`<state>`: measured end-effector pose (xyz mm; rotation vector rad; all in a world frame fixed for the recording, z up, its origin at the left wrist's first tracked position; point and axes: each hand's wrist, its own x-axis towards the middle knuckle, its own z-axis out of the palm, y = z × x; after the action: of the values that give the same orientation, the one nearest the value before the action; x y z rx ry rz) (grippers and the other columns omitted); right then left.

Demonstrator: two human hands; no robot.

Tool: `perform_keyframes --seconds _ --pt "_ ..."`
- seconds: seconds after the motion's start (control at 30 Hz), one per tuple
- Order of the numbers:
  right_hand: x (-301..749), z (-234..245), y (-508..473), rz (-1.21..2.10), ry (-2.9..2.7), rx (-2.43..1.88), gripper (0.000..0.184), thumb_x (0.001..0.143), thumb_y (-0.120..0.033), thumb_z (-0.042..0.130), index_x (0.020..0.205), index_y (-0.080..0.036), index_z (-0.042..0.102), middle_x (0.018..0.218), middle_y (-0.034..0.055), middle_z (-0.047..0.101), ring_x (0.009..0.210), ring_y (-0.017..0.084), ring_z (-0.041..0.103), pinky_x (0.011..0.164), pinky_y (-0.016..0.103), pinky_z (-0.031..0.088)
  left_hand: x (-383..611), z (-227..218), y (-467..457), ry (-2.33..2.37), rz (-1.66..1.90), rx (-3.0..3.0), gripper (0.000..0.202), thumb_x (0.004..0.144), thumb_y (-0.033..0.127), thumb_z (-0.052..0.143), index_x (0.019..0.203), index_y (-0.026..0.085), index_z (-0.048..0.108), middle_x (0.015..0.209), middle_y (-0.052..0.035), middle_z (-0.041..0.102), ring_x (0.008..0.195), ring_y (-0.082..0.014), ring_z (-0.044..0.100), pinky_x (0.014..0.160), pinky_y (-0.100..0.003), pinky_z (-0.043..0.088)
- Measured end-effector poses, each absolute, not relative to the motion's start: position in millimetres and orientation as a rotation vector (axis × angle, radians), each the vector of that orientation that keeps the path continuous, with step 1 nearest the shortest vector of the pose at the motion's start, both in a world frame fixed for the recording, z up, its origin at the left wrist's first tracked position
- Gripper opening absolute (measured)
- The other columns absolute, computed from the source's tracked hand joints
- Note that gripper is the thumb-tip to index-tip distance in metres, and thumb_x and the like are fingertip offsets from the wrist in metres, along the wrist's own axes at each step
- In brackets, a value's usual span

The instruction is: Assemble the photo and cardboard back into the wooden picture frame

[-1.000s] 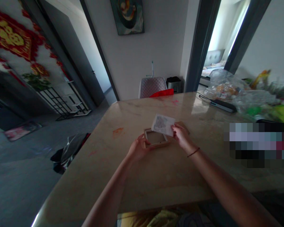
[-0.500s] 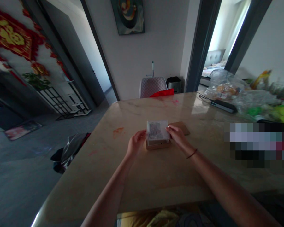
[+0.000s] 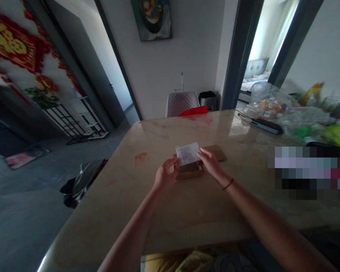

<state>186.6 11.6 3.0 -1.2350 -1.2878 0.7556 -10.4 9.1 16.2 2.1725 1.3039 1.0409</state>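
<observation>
A thin whitish rectangular piece with a grey printed area is held tilted between my two hands, just above a small open cardboard box. My left hand pinches its lower left corner. Closed on its right edge are the fingers of my right hand. The inside of the box shows dark below the piece; its contents I cannot make out. A flat brown cardboard piece lies on the table just behind my right hand.
The marble-patterned table has an orange smear on the left. At the right stand clear plastic bags and a dark elongated device with a cord. A quilted chair stands beyond the far edge.
The whitish piece has tilted, its right side now higher and its left corner lower. My left hand has shifted slightly right onto that corner. More of the box's inside shows.
</observation>
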Motion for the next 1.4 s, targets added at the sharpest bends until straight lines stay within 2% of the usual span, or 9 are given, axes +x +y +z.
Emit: perform_keyframes --seconds 0.13,0.37,0.5,0.67,0.73,0.93,1.07,1.2,1.4 --pt "179 0 9 0.622 -1.383 -1.257 0.038 0.077 -0.037 0.048 0.1 -0.014 0.066 0.096 0.0101 0.07 0.094 0.026 0.062 0.082 0.037 0.048 -8 14 7 1.37 0.998 2.168 0.028 0.077 0.023 0.056 0.104 0.02 0.064 0.112 -0.0061 0.064 0.103 -0.0172 0.059 0.094 -0.031 0.043" --pt "176 -10 13 0.537 -1.321 -1.318 0.047 0.078 -0.035 0.048 0.118 -0.012 0.056 0.106 0.0145 0.066 0.095 0.025 0.063 0.083 0.037 0.049 -5 14 7 1.301 1.083 2.211 0.03 0.077 0.026 0.057 0.106 0.021 0.062 0.118 -0.0059 0.061 0.111 -0.0185 0.055 0.098 -0.034 0.041" --pt "175 -10 12 0.649 -1.331 -1.274 0.046 0.081 -0.039 0.049 0.12 -0.015 0.055 0.103 0.012 0.067 0.088 0.024 0.065 0.074 0.035 0.053 -5 12 7 1.288 1.153 2.097 0.049 0.074 0.025 0.062 0.121 0.022 0.049 0.126 -0.0088 0.054 0.105 -0.0194 0.059 0.092 -0.037 0.045" --pt "172 -7 10 0.622 -1.327 -1.272 0.044 0.078 -0.033 0.053 0.118 -0.014 0.057 0.109 0.0138 0.065 0.095 0.024 0.063 0.083 0.037 0.049 -7 10 7 1.387 1.103 2.001 0.065 0.074 0.024 0.063 0.131 0.026 0.033 0.109 -0.0049 0.065 0.098 -0.0191 0.062 0.086 -0.037 0.048" --pt "172 -5 9 0.632 -1.335 -1.279 0.043 0.078 -0.031 0.053 0.118 -0.014 0.057 0.108 0.0135 0.066 0.094 0.024 0.064 0.083 0.037 0.049 -9 13 6 1.491 1.045 2.045 0.065 0.073 0.027 0.064 0.131 0.025 0.034 0.107 -0.0047 0.066 0.099 -0.0207 0.061 0.087 -0.037 0.046" --pt "171 1 5 0.607 -1.359 -1.298 0.043 0.076 -0.025 0.049 0.117 -0.013 0.059 0.105 0.0131 0.067 0.091 0.021 0.064 0.081 0.033 0.049 -11 18 5 1.589 0.827 2.261 0.046 0.075 0.04 0.06 0.114 0.017 0.055 0.12 -0.0114 0.059 0.111 -0.0259 0.054 0.095 -0.038 0.04" --pt "173 5 1 0.567 -1.408 -1.33 0.046 0.077 -0.031 0.049 0.116 -0.01 0.059 0.089 0.0121 0.07 0.078 0.02 0.064 0.071 0.029 0.049 -11 14 6 1.534 0.773 2.362 0.045 0.079 0.041 0.054 0.115 0.015 0.057 0.122 -0.0123 0.058 0.113 -0.0253 0.051 0.099 -0.038 0.036" --pt "179 7 1 0.51 -1.469 -1.412 0.044 0.078 -0.037 0.048 0.11 -0.011 0.063 0.068 0.0054 0.067 0.058 0.016 0.058 0.059 0.027 0.044 -10 16 4 1.535 0.711 2.39 0.043 0.08 0.041 0.052 0.115 0.016 0.057 0.124 -0.0116 0.056 0.114 -0.0253 0.05 0.099 -0.038 0.036" --pt "186 3 6 0.465 -1.49 -1.478 0.033 0.077 -0.035 0.049 0.095 -0.013 0.066 0.064 0.005 0.065 0.058 0.016 0.057 0.059 0.027 0.042 -9 18 3 1.569 0.637 2.403 0.044 0.081 0.043 0.05 0.115 0.016 0.058 0.128 -0.0123 0.052 0.115 -0.0262 0.05 0.098 -0.038 0.036"
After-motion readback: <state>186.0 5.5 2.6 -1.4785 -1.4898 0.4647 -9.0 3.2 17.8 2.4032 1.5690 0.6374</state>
